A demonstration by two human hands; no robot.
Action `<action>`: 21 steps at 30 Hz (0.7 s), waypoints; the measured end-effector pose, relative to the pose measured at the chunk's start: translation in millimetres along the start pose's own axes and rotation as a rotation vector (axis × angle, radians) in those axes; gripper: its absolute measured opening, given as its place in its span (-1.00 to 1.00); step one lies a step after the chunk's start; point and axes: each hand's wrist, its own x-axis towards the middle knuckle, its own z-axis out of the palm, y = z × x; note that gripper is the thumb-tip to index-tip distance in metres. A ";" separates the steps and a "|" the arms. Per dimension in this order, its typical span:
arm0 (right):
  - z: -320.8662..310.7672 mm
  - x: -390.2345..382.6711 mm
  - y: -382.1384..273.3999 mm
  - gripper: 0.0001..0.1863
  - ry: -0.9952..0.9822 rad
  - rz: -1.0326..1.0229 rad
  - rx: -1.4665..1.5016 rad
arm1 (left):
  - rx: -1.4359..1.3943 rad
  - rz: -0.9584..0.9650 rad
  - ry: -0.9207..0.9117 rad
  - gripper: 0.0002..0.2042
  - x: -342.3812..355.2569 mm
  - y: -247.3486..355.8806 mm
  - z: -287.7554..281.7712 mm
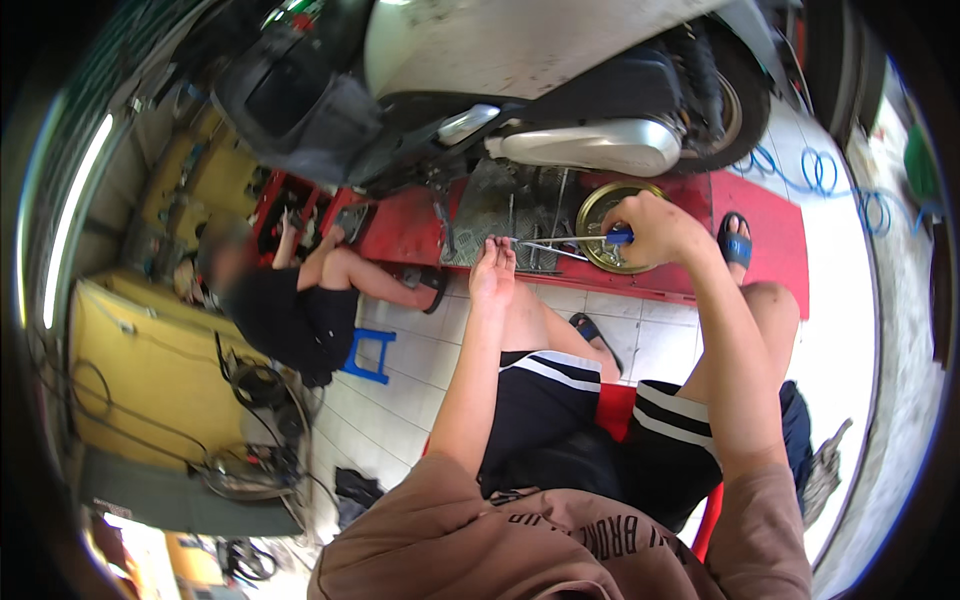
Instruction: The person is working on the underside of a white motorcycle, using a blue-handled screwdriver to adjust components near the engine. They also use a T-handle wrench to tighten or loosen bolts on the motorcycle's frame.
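My right hand (655,228) is closed round the blue handle of a screwdriver (570,239), whose long metal shaft points left. At its tip my left hand (492,272) is palm up, fingers drawn together in a pinch. Whatever small thing those fingers hold is too small to make out. Just under and behind my right hand stands a round gold-rimmed bowl (582,205) with metal parts inside. A second thin metal rod shows below the screwdriver shaft. Beyond my hands, a motor scooter (590,146) with a silver engine cover stands on the red platform (755,225).
Tools lie on a ridged metal plate (480,215) set in the platform. To the left, a co-worker (285,300) in black sits by a blue stool (370,355) and a red tool tray. Blue coiled hose (820,172) lies at the far right. A yellow cabinet (150,370) stands left.
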 end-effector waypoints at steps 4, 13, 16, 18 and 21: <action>8.6 -0.4 -20.9 -0.65 0.067 -0.235 0.132 | 0.117 0.137 0.162 -0.86 -26.1 2.8 9.9; 40.5 11.6 -81.3 -0.62 -0.028 -0.297 0.185 | 0.018 0.340 0.174 -0.86 -79.8 73.1 -15.6; 52.7 13.7 -78.3 -0.61 -0.022 -0.321 0.227 | -0.087 0.313 0.210 -0.88 -84.8 80.9 -15.2; 53.5 16.5 -81.0 -0.61 -0.058 -0.297 0.242 | -0.237 0.288 0.216 -0.90 -86.6 84.7 -16.9; 55.7 12.9 -86.4 -0.61 -0.050 -0.287 0.257 | -0.381 0.271 0.183 -0.93 -90.1 90.4 -16.2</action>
